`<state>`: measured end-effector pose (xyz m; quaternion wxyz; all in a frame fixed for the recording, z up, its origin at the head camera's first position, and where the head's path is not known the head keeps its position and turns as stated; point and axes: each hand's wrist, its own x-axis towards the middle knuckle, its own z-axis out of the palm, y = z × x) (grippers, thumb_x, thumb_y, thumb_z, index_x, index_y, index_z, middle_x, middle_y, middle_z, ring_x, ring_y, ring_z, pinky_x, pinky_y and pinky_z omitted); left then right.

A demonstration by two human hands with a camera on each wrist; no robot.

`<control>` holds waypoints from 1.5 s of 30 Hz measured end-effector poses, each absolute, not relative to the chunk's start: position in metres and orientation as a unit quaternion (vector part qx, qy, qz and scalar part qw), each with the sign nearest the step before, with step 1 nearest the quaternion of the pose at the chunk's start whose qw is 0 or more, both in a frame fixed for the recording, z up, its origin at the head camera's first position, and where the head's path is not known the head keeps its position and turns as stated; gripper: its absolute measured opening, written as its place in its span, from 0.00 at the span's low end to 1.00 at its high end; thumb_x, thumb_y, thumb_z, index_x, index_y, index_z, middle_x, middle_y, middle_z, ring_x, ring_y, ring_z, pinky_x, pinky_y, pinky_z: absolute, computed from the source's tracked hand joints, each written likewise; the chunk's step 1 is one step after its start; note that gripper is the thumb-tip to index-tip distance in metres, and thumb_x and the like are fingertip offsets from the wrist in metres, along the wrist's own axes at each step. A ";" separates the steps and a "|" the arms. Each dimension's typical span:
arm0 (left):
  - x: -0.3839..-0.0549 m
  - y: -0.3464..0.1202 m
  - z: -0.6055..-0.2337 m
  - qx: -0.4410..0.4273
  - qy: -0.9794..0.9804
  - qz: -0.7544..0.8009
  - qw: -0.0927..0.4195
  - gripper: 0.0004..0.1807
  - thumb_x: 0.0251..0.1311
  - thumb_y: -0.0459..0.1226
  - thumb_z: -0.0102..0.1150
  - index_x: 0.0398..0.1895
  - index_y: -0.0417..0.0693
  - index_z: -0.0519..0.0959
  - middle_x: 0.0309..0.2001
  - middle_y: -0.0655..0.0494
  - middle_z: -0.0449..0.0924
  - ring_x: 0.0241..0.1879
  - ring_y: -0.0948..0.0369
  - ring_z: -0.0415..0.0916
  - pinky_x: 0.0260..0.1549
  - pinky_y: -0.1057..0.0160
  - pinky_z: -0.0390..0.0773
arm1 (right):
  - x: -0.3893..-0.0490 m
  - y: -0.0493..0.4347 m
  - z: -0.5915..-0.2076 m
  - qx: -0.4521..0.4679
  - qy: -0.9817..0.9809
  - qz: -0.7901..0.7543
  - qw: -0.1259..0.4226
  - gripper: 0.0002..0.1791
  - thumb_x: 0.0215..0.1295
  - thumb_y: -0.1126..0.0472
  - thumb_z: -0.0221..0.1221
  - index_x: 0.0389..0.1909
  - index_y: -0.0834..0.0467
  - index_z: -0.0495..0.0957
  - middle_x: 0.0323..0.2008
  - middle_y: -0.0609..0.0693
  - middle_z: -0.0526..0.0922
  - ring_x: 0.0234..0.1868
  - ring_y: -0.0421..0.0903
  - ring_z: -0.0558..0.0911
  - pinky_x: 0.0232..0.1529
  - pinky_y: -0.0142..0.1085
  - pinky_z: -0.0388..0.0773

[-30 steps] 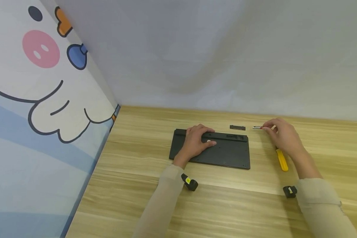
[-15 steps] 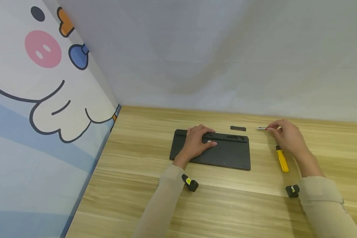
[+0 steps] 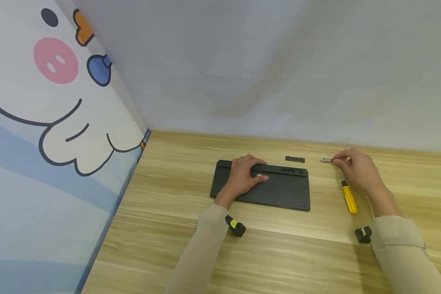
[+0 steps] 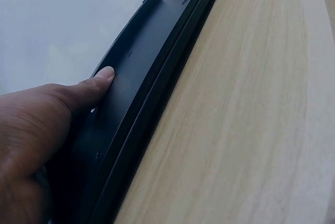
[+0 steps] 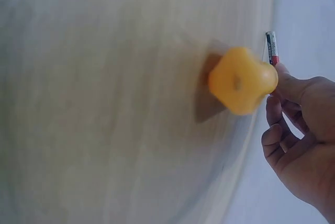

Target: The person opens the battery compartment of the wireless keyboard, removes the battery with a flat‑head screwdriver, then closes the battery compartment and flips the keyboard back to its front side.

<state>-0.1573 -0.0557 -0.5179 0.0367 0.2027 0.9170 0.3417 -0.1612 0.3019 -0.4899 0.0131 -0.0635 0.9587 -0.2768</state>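
Observation:
A dark keyboard (image 3: pixel 283 192) lies face down on the wooden table, a battery slot (image 3: pixel 292 170) open near its far right corner. My left hand (image 3: pixel 240 175) holds it, fingers over the far edge and thumb on the back. In the left wrist view the thumb lies along the dark surface of the keyboard (image 4: pixel 141 51). To the right, my right hand (image 3: pixel 358 169) pinches a battery (image 5: pixel 272 46) with a red end between thumb and fingers. A small dark battery cover (image 3: pixel 295 159) sits beyond the keyboard. Just below the right hand is a yellow-handled screwdriver (image 3: pixel 349 199).
The wooden table (image 3: pixel 279 257) runs back to a pale grey wall (image 3: pixel 279 81). On the left stands a panel (image 3: pixel 14 196) with a cartoon print. Black wrist cameras (image 3: pixel 236 226) sit by both sleeves.
My right hand has shifted slightly right with the battery, farther from the battery cover. The left hand and the keyboard stay in place.

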 end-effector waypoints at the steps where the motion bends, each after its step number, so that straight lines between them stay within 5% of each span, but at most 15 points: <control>1: -0.157 -0.056 -0.518 0.202 0.917 0.342 0.037 0.26 0.61 0.50 0.70 0.62 0.59 0.80 0.58 0.56 0.81 0.63 0.55 0.75 0.73 0.46 0.58 | -0.162 0.302 -0.490 -0.064 0.959 -0.275 0.013 0.13 0.77 0.58 0.57 0.46 0.63 0.85 0.48 0.65 0.82 0.40 0.57 0.81 0.36 0.39 0.71; 45: -0.156 -0.056 -0.517 0.206 0.915 0.345 0.031 0.26 0.61 0.49 0.70 0.62 0.57 0.80 0.59 0.55 0.80 0.63 0.53 0.74 0.72 0.45 0.59 | -0.165 0.298 -0.490 -0.070 0.964 -0.256 -0.003 0.15 0.76 0.56 0.57 0.50 0.64 0.85 0.47 0.66 0.85 0.37 0.55 0.81 0.34 0.39 0.72</control>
